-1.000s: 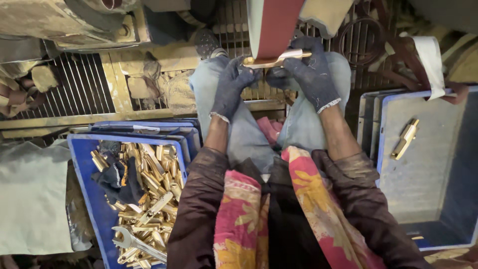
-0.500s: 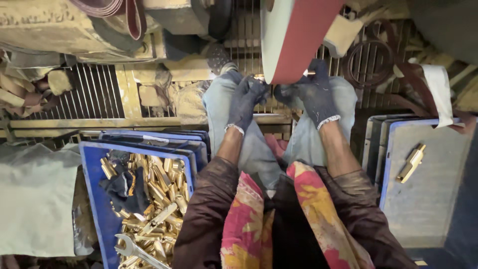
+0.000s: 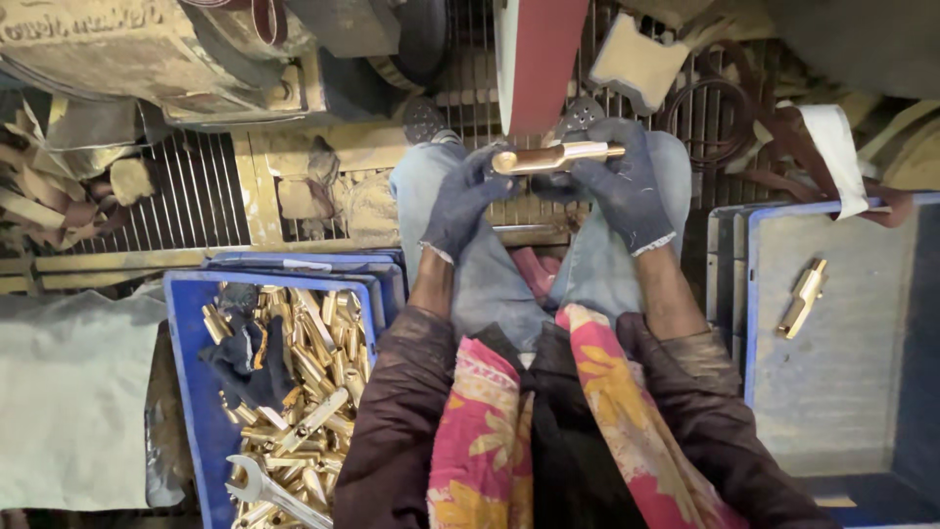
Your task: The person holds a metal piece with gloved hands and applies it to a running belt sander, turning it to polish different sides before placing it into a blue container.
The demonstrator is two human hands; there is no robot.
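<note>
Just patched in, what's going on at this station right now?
A seated person in dark gloves holds a brass rod-shaped part with both hands, the left hand at one end and the right hand at the other, just below a red sanding belt. On their left, a blue crate holds many similar brass pieces, a dark glove and a wrench. On their right, a second blue tray holds a single brass piece.

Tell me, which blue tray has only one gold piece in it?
The blue tray beside the right hand: one brass piece lies alone there. The other tray is heaped with them.
</note>
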